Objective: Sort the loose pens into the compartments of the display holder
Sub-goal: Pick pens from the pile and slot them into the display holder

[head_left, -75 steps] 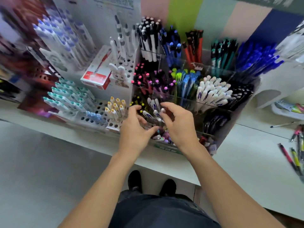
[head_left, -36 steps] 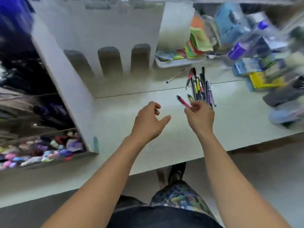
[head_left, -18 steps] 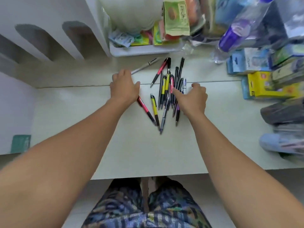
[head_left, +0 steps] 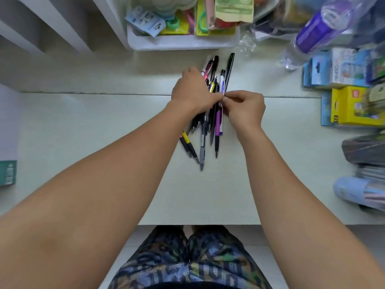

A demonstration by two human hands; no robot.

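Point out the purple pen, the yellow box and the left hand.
purple pen [head_left: 217, 124], head view, on its purple barrel below the hands.
yellow box [head_left: 345, 106], head view, on its yellow top face.
left hand [head_left: 194, 94], head view, on the back of the hand.

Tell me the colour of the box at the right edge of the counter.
Yellow box, seen in the head view.

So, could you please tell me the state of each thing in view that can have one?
Loose pens: gathered into a bundle, lying on the counter.
Left hand: curled over the bundle, gripping it.
Right hand: fingers pinching the bundle's right side.
White tray: upright, filled with packets.
Plastic bottle: lying on its side.
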